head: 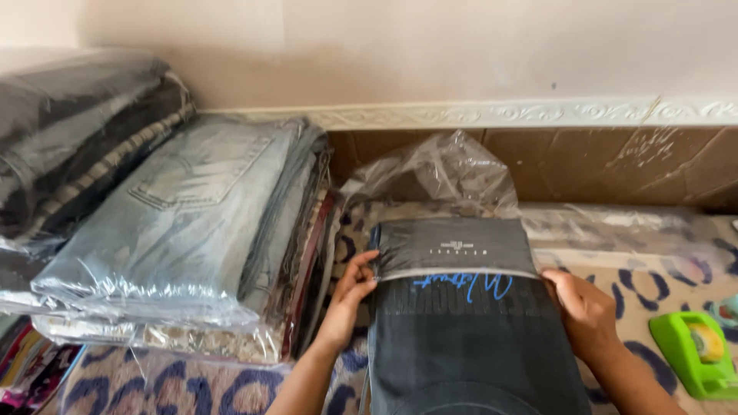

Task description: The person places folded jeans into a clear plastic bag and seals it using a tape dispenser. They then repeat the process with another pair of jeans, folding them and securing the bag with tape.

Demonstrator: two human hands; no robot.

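Nearest the camera lies a folded dark garment [469,338] on a spotted cloth [192,384], its far end slipped into a clear bag [446,177]. The left hand [350,296] grips the garment's left edge where the bag's mouth meets it, fingers [367,270] curled shut on the plastic and cloth. The right hand [584,307] rests on the right edge at the same level, fingers bent over the side; whether they pinch the bag or only press against it cannot be told.

To the right, near the frame's edge, sits a green tape dispenser [692,350] — well apart from the right hand.

To the left, just beside the left forearm, rises a stack of bagged jeans [184,223], light blue denim on top. Farther left and higher is a second stack [77,131] of darker clothes, also in plastic.

Beyond the garment the bag's loose end stands crumpled against brown tiles [600,161]. Above them runs a white moulding [500,114] — then a plain wall [461,46].
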